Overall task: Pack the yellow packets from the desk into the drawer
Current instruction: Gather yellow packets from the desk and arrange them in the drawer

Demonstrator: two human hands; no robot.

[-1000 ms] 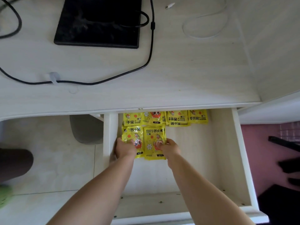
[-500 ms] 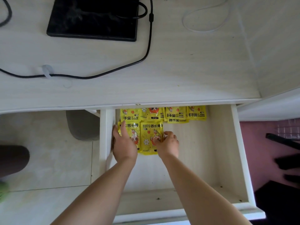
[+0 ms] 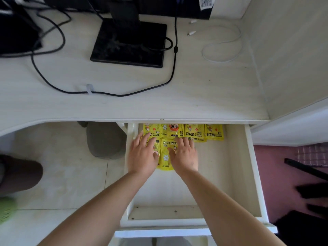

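Both hands lie palm-down, fingers spread flat, inside the open drawer [image 3: 237, 174]: the left hand [image 3: 142, 155] presses on a yellow packet beside the drawer's left wall, and the right hand [image 3: 184, 157] rests just beside it on the neighbouring yellow packet [image 3: 166, 157], whose lower edge and flower print show between the two wrists. Neither hand grips anything; the palms simply hold the packets down against the drawer floor. Past the fingertips, at the back of the drawer and partly tucked under the desk [image 3: 195, 96] edge, a row of yellow packets [image 3: 204, 133] lies side by side, touching or slightly overlapping, printed with a cartoon face and the words "hand warmer". The right half and front of the drawer floor are bare pale wood. On the desk above the drawer stands a black monitor base [image 3: 129, 43], with a black cable [image 3: 110, 94] looping across the top in front of it and a thin white cable [image 3: 221, 50] coiled to the base's right. No yellow packet can be seen on the desk top.
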